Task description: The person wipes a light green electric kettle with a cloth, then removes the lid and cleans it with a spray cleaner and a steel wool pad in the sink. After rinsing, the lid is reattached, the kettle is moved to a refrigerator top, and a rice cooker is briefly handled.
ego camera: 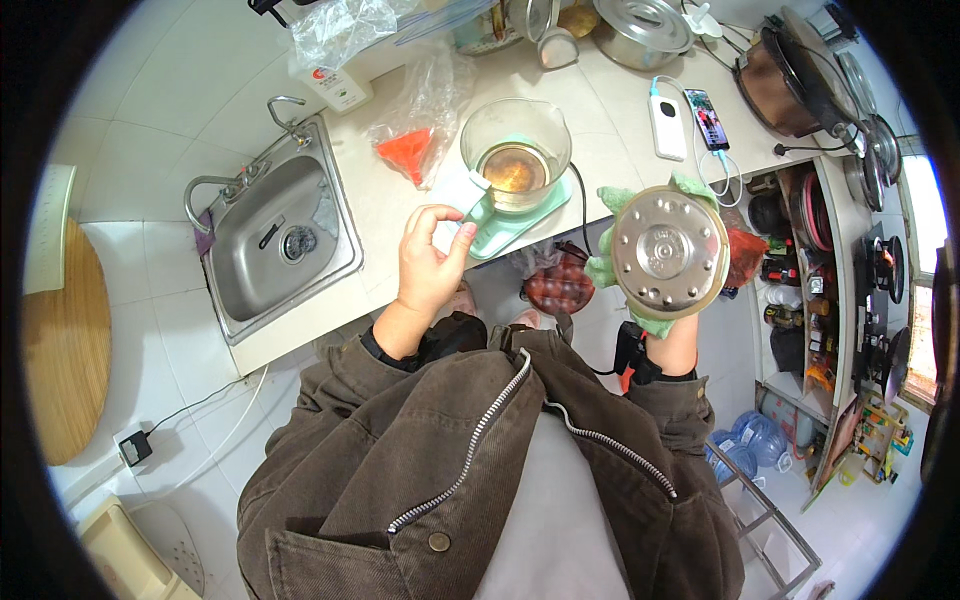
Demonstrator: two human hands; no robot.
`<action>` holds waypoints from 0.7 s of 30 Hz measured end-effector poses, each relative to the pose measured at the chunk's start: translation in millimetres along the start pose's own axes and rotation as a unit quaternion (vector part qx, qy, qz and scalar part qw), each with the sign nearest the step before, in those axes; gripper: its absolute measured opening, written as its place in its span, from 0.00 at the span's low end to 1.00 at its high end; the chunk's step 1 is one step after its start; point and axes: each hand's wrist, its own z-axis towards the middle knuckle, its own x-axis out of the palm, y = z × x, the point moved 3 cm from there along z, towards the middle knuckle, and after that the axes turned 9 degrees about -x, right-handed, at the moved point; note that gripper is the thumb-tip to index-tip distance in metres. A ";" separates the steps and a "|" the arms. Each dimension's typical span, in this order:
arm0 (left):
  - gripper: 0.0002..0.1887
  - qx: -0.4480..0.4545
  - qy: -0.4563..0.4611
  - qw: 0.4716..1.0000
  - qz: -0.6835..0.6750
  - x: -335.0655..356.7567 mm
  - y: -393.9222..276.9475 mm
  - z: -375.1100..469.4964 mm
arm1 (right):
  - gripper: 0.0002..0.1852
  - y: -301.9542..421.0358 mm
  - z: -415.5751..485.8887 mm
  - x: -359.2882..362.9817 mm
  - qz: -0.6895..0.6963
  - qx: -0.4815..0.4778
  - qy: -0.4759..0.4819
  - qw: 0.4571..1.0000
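A clear glass jug (pixel 551 142) with a spout and a pale handle (pixel 459 196) stands on a mint-green base (pixel 517 232) at the counter's edge. Its metal bottom looks brownish. My left hand (pixel 431 262) is beside the handle, thumb and fingers apart and curved; whether they touch it is unclear. A round metal disc (pixel 664 251) with a ring of small dimples faces up over my right hand (pixel 673 349). Around the disc shows a green cloth (pixel 616 201). The right fingers are hidden beneath the cloth and disc.
Left is a steel sink (pixel 262 262) with two taps. An orange funnel (pixel 405 156) in a plastic bag lies behind the jug. A power bank (pixel 666 127) and a phone (pixel 706 120) joined by cables lie at right. Shelves (pixel 806 277) hold jars and pans.
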 end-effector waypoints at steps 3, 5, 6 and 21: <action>0.13 -0.018 -0.031 0.999 0.038 -2.5 11.4 2.5 | 0.23 -14.9 -4.9 5.2 0.100 0.096 -0.042 0.990; 0.21 -0.045 -0.022 0.998 0.039 1.2 21.6 6.7 | 0.21 -16.9 -6.9 7.3 0.084 0.051 -0.063 0.993; 0.22 -0.059 -0.019 0.998 0.030 4.7 26.6 8.8 | 0.21 -18.8 -7.5 8.2 0.034 0.038 -0.053 0.997; 0.27 -0.022 0.075 0.997 0.007 32.4 71.3 28.2 | 0.19 -80.4 -21.3 29.7 -0.070 0.103 0.079 0.989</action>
